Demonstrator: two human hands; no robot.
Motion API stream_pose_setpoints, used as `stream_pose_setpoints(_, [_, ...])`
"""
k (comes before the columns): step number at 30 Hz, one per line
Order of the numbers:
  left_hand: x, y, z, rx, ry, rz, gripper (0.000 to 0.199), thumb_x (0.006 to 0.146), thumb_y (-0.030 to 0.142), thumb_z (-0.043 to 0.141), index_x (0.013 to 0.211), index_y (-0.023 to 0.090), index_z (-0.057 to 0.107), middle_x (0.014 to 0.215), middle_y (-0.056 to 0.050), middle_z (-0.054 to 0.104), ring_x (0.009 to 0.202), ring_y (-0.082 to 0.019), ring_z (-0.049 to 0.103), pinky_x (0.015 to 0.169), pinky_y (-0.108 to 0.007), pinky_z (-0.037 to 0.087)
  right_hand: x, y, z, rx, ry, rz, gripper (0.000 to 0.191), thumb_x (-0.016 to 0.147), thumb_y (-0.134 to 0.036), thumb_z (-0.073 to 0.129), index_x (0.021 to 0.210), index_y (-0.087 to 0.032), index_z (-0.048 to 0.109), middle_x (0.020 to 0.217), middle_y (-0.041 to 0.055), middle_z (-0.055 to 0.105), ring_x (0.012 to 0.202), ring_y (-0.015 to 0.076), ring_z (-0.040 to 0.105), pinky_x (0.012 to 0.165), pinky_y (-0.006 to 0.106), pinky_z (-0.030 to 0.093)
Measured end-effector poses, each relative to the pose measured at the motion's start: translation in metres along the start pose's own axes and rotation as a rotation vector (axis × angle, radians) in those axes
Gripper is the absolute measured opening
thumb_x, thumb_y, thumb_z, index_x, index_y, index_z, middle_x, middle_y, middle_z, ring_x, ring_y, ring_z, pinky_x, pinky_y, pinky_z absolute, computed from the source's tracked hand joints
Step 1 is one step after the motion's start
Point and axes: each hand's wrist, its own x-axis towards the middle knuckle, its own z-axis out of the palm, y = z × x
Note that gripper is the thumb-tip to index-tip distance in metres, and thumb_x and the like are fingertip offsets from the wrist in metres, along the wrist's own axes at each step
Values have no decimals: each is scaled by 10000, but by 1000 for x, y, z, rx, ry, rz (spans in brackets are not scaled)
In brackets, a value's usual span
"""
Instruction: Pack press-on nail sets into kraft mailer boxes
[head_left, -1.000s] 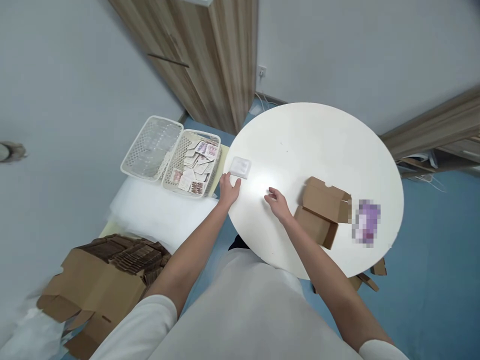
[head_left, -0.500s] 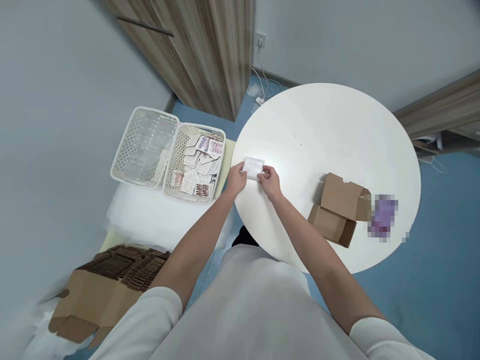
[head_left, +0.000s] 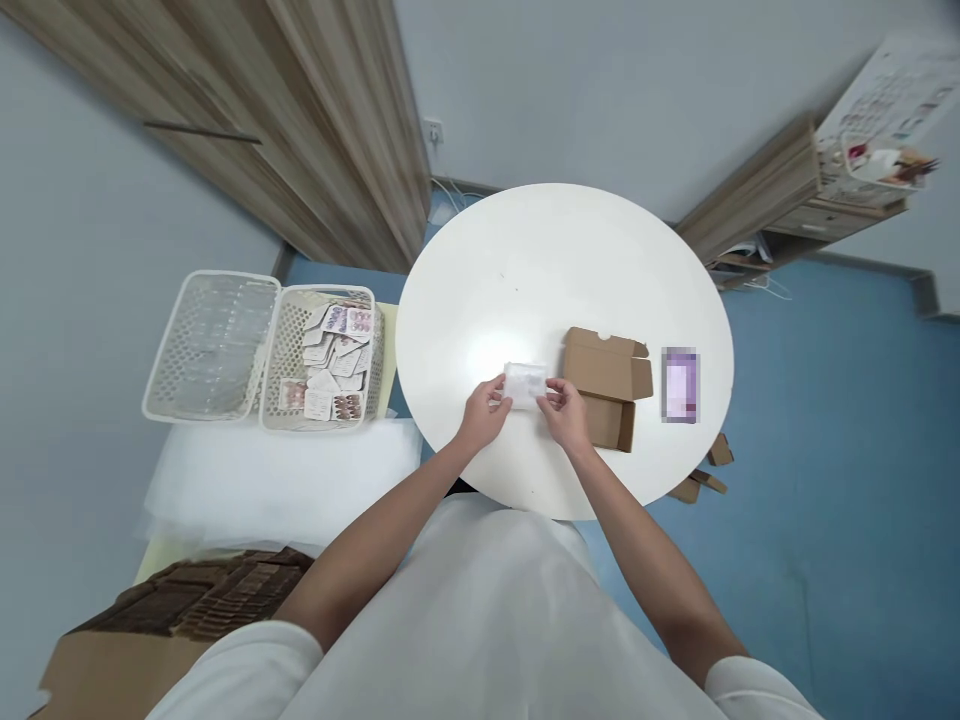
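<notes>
As your left hand (head_left: pixel 486 411) and right hand (head_left: pixel 564 411) pinch the small white rectangular packet (head_left: pixel 524 386), the open brown cardboard box (head_left: pixel 606 385) sits nearby.

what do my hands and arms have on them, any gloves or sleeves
Both the left hand and the right hand are bare, with no gloves. White short sleeves cover the upper arms, leaving the forearms bare. No watch or bracelet shows at either wrist.
</notes>
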Motion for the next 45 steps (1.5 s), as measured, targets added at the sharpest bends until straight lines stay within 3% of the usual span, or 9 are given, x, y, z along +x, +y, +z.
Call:
stream_pose_setpoints(8, [-22, 38, 92, 98, -266, 133, 515, 785, 282, 479, 1279, 202, 357, 1139, -87, 511, 914, -169, 539, 778, -310, 486, -22, 40, -105, -211, 34, -3, 246, 718, -269, 510, 953, -204, 536, 936, 51, 621, 811, 167, 591, 752, 313, 480])
stream_pose_setpoints(14, [-20, 37, 126, 459, -309, 113, 560, 704, 180, 503, 1246, 123, 371, 1256, -136, 449, 1157, -249, 421, 942, -359, 365, -7, 67, -123, -370, -129, 25, 296, 719, -179, 486, 1011, -181, 529, 943, 51, 618, 817, 146, 590, 752, 269, 457])
stream_pose_setpoints(19, [-20, 37, 139, 703, -357, 51, 484, 685, 183, 497, 1159, 106, 435, 1183, -159, 495, 1128, -271, 450, 883, -340, 390, 1, 74, -117, -536, -254, -21, 364, 696, -130, 493, 1059, -140, 524, 976, 96, 612, 916, 198, 566, 782, 292, 426])
stream_pose_setpoints(25, [-23, 45, 141, 711, -230, 138, 369, 688, 176, 492, 1052, 122, 502, 1176, -147, 481, 1078, -264, 478, 860, -360, 410, 0, 69, -123, -535, -225, -155, 307, 701, -191, 519, 1003, -156, 554, 1048, 102, 575, 959, 213, 535, 808, 306, 406])
stream_pose_setpoints(28, [-12, 53, 129, 574, -30, 200, 407, 746, 240, 475, 1141, 141, 459, 1224, -127, 461, 1155, -236, 414, 957, -352, 345, 9, 70, -144, -368, -43, -187, 322, 747, -294, 479, 1043, -180, 532, 1069, 89, 556, 908, 189, 537, 800, 311, 413])
stream_pose_setpoints(31, [9, 59, 112, 369, 105, 26, 497, 791, 434, 443, 1198, 150, 414, 1269, -139, 432, 1133, -236, 441, 919, -351, 372, 31, 74, -165, -176, 156, -50, 505, 719, -448, 507, 1145, -180, 466, 1175, 122, 495, 905, 202, 523, 769, 323, 421])
stream_pose_setpoints(37, [49, 63, 97, -41, -75, -306, 658, 800, 649, 179, 1111, 168, 504, 1191, -123, 525, 1021, -220, 530, 791, -324, 435, 77, 75, -173, 277, -59, 396, 576, 725, -665, 337, 972, -200, 572, 918, 60, 616, 662, 145, 525, 530, 252, 386])
stream_pose_setpoints(40, [54, 65, 98, -62, -125, -306, 703, 784, 674, 150, 1095, 176, 538, 1135, -110, 566, 998, -222, 539, 807, -336, 426, 83, 67, -169, 341, -124, 373, 569, 717, -686, 340, 891, -214, 606, 804, 38, 628, 610, 134, 509, 496, 241, 353])
stream_pose_setpoints(45, [45, 68, 89, -82, -180, -165, 716, 793, 660, 85, 1173, 222, 505, 1204, -77, 531, 1070, -230, 499, 856, -367, 399, 75, 54, -173, 360, -202, 171, 545, 736, -678, 337, 984, -270, 599, 983, 16, 594, 734, 137, 538, 566, 237, 388])
